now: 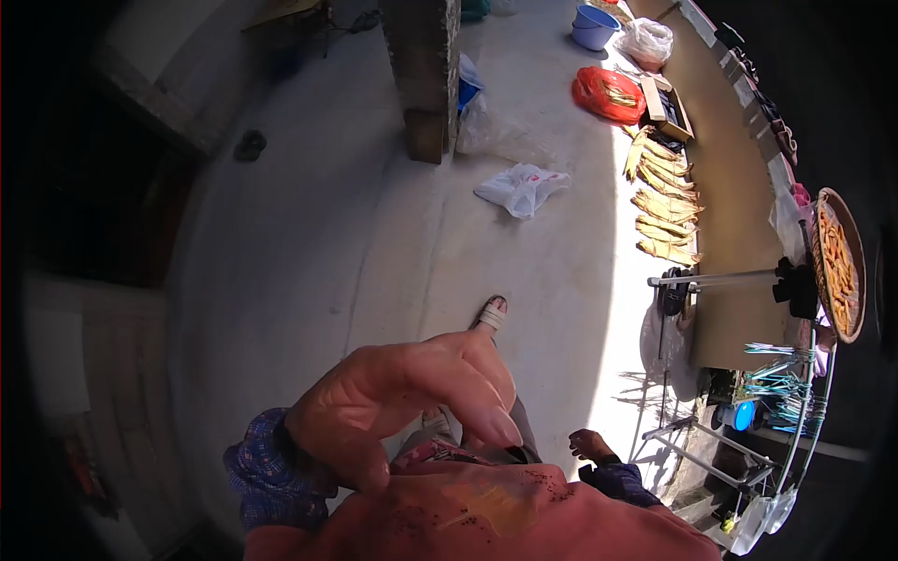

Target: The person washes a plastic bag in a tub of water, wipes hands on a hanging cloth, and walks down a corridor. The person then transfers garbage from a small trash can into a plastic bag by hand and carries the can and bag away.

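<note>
Raised close to the camera in front of the chest, my left hand (412, 379) has its fingers bent and apart, with nothing visible between them. Its wrist comes out of a blue patterned sleeve cuff (271, 472). Below it is the reddish top (440, 524) I wear, with dark specks and a yellowish patch on the front. My right hand (591, 445) hangs out beside my body on the right, fingers loosely bent and nothing visible in them. One sandalled foot (491, 313) is forward on the pale floor.
A white plastic bag (524, 190) lies on the floor ahead, beyond it a pillar (423, 75). Along the right wall are drying yellowish leaves (666, 206), a red bag (608, 93), a cardboard box (669, 107) and a blue bucket (595, 28). A metal rack (720, 279) holds a round basket (853, 323).
</note>
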The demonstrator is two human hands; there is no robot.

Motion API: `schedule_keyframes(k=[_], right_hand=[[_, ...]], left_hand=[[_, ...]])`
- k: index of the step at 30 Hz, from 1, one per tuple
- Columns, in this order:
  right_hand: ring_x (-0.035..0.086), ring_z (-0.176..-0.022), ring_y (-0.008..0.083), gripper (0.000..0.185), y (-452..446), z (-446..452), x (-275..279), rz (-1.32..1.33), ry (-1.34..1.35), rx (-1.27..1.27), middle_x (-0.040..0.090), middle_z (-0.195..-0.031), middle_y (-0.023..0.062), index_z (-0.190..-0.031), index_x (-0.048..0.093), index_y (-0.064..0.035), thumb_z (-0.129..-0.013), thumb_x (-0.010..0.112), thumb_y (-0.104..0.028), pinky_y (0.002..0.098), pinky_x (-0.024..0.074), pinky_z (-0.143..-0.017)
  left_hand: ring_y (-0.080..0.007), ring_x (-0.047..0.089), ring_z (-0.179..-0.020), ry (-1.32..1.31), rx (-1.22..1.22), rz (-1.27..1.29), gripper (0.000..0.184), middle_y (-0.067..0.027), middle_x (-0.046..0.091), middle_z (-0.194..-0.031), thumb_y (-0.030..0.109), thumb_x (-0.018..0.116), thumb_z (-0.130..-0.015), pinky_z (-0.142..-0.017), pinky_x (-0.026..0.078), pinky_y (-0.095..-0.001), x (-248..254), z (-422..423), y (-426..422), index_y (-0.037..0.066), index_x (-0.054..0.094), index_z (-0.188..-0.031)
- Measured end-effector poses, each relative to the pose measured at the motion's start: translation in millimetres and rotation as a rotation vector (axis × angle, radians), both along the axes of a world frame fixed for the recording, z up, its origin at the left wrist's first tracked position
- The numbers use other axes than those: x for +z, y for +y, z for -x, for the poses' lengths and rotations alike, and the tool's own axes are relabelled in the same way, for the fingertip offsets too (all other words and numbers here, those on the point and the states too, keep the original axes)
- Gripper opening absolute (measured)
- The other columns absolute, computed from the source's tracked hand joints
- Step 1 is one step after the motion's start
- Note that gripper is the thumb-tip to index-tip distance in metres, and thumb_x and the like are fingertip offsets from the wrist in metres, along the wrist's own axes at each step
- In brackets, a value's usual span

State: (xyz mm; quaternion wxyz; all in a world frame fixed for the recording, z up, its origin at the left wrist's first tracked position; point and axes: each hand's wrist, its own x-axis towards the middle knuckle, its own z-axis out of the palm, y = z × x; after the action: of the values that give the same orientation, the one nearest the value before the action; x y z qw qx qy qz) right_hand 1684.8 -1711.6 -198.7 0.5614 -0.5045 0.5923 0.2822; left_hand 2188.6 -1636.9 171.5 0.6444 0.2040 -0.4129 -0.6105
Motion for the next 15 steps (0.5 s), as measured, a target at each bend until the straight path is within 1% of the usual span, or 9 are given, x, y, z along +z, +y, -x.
schedule_keyframes(k=[1,2,4,5,6,8,9,11,15], right_hand=[[0.068,-0.072,0.0182,0.027,-28,-16,-6,0.001,0.01,0.0,0.068,-0.087,0.0091,-0.113,0.063,-0.0037,-0.092,0.053,-0.018,0.0307,0.0551,-0.058],[0.068,-0.071,0.0179,0.026,-58,-34,-14,0.033,0.011,0.002,0.068,-0.086,0.0087,-0.112,0.063,-0.0039,-0.092,0.054,-0.018,0.0307,0.055,-0.057],[0.069,-0.07,0.0184,0.024,-115,-66,-37,0.052,-0.021,-0.108,0.068,-0.084,0.0101,-0.109,0.064,-0.003,-0.089,0.057,-0.015,0.0308,0.0558,-0.058],[0.069,-0.071,0.0225,0.024,-145,-65,-73,0.314,-0.223,0.272,0.069,-0.084,0.0132,-0.106,0.065,-0.0014,-0.087,0.058,-0.014,0.0314,0.0566,-0.062],[0.069,-0.072,0.0272,0.024,-180,-113,-44,0.353,-0.172,0.04,0.069,-0.09,0.0165,-0.104,0.066,-0.0017,-0.086,0.058,-0.014,0.0341,0.0567,-0.066],[0.068,-0.081,0.0308,0.026,-251,-173,-48,0.443,-0.196,0.005,0.067,-0.1,0.0183,-0.106,0.067,-0.0041,-0.087,0.057,-0.018,0.0401,0.0551,-0.077],[0.067,-0.074,0.0206,0.03,-284,-194,-66,0.521,-0.283,0.095,0.065,-0.102,0.0132,-0.114,0.063,-0.0025,-0.09,0.054,-0.017,0.0324,0.054,-0.066],[0.068,-0.077,0.0237,0.029,-343,-252,-77,0.598,-0.344,0.14,0.059,-0.112,0.0163,-0.113,0.064,-0.0014,-0.089,0.056,-0.016,0.0354,0.055,-0.074],[0.068,-0.078,0.0235,0.03,-436,-354,-145,0.606,-0.495,0.142,0.048,-0.129,0.0164,-0.115,0.065,-0.0047,-0.088,0.057,-0.015,0.0345,0.0561,-0.07]], left_hand=[[-0.0195,0.052,-0.096,-0.007,0.112,-0.129,0.066,-0.0097,0.056,-0.1,0.056,0.067,-0.083,-0.088,0.04,-0.0344,-22,-16,-19,-0.001,0.059,-0.114],[-0.0215,0.052,-0.089,-0.149,0.24,-0.204,0.054,-0.0085,0.053,-0.095,0.052,0.058,-0.09,-0.081,0.042,-0.0367,-47,-36,-38,0.004,0.06,-0.113],[-0.0173,0.053,-0.087,-0.174,0.436,-0.501,0.046,-0.0061,0.054,-0.094,0.045,0.055,-0.094,-0.08,0.042,-0.0315,-102,-70,-60,0.004,0.058,-0.114],[-0.0139,0.053,-0.088,-0.173,0.486,-0.702,0.042,-0.0034,0.055,-0.095,0.041,0.054,-0.095,-0.081,0.042,-0.0296,-132,-87,-62,0.004,0.058,-0.115],[-0.0105,0.052,-0.088,-0.174,0.541,-0.899,0.038,-0.0007,0.056,-0.096,0.037,0.053,-0.097,-0.082,0.041,-0.0276,-162,-103,-61,0.004,0.058,-0.115],[-0.0091,0.054,-0.083,-0.184,0.599,-1.224,0.029,0.0007,0.056,-0.091,0.031,0.051,-0.099,-0.075,0.042,-0.0251,-218,-126,-40,0.006,0.059,-0.112],[-0.009,0.054,-0.079,-0.236,0.555,-1.337,0.029,0.001,0.057,-0.089,0.031,0.052,-0.098,-0.072,0.044,-0.0251,-239,-133,-22,0.007,0.059,-0.111],[-0.0083,0.055,-0.072,-0.339,0.449,-1.561,0.028,0.0017,0.058,-0.084,0.031,0.052,-0.098,-0.066,0.047,-0.0255,-268,-144,12,0.007,0.059,-0.11],[-0.0127,0.058,-0.067,-0.404,0.312,-1.892,0.032,-0.0044,0.063,-0.078,0.031,0.057,-0.094,-0.064,0.05,-0.0294,-262,-156,59,0.002,0.062,-0.107]])
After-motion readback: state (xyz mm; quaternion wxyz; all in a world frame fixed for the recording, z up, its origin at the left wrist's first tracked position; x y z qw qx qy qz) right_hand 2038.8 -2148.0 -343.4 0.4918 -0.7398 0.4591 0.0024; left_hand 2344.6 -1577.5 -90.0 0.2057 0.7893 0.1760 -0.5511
